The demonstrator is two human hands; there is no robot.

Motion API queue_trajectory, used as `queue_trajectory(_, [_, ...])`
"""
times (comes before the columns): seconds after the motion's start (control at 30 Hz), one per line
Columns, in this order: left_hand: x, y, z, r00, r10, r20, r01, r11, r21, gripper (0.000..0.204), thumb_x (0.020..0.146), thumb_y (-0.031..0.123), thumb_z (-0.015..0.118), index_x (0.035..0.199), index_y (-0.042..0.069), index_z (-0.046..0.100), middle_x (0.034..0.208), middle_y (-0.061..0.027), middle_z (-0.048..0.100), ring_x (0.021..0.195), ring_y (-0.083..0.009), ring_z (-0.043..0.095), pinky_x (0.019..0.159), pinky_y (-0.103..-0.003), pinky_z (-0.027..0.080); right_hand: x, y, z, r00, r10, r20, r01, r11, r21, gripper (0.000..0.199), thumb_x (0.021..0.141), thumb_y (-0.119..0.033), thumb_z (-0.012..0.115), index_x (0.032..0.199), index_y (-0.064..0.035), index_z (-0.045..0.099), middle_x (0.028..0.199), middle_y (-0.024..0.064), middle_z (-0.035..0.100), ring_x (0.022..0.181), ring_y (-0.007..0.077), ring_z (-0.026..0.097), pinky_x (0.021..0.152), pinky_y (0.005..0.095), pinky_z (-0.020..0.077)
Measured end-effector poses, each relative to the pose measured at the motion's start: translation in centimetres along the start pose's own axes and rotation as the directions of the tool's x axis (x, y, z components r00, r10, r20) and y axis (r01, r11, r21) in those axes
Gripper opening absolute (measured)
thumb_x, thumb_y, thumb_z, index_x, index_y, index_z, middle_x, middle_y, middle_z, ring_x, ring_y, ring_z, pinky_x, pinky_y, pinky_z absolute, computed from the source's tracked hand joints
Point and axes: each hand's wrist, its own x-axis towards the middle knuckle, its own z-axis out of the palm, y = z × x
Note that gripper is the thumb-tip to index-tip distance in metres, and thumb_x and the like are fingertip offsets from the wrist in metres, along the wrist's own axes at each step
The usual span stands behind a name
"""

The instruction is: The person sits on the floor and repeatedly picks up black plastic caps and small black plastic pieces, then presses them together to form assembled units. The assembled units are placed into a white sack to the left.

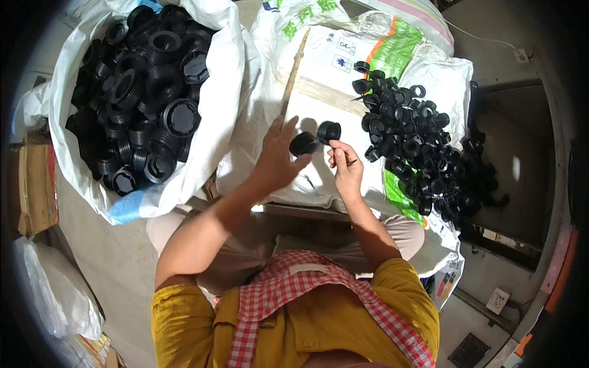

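Note:
My left hand point(279, 156) is open, its fingers and thumb spread beside a round black plastic cap point(303, 145) on the white sacking. I cannot tell whether the thumb touches this cap. My right hand point(347, 172) is closed, with a thin tool point(352, 162) poking out of its grip; most of the tool is hidden. The fingertips of that hand meet the lower edge of a second black cap point(329, 131), just right of the first. A large white sack point(222, 80), filled with black threaded caps point(125, 89), stands to the left.
Many smaller black ring-shaped parts point(411, 141) are heaped on the right. Beyond my left hand lies a thin wooden stick point(296, 72). A cardboard box point(38, 184) and a clear plastic bag point(61, 291) sit far left. A dark recess point(515, 141) opens at the right.

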Motion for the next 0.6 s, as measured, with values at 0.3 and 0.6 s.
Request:
queue_trajectory(0.3, [2.1,1.6,-2.9,0.653,-0.215,0.726,0.691,0.561,-0.456,0.027,0.079,0.010,0.064,0.102,-0.003,0.060,0.075,-0.0091,0.063,0.059,-0.0152,0.061,0.050,-0.028,0.051,0.2,-9.0,-1.8,0.623,-0.489,0.610,0.778,0.308,-0.547,0.051,0.070,-0.003,0.073,0.119,-0.0140,0.061,0.121,0.0107,0.057,0.110,0.0314,0.051,0.095,0.0429,0.0369])
queue_trajectory(0.6, [-1.1,1.7,-3.4,0.509,0.855,0.100,-0.802,0.513,-0.305,0.027,0.073,0.013,0.066,0.098,0.010,0.057,0.110,-0.0044,0.059,0.106,-0.0224,0.055,0.081,-0.038,0.051,-5.8,-9.2,-3.6,0.352,0.503,0.789,-0.764,0.642,-0.068,0.027,0.097,-0.024,0.046,0.100,0.0002,0.057,0.088,0.0106,0.065,0.086,0.0241,0.061,0.080,0.0357,0.0474])
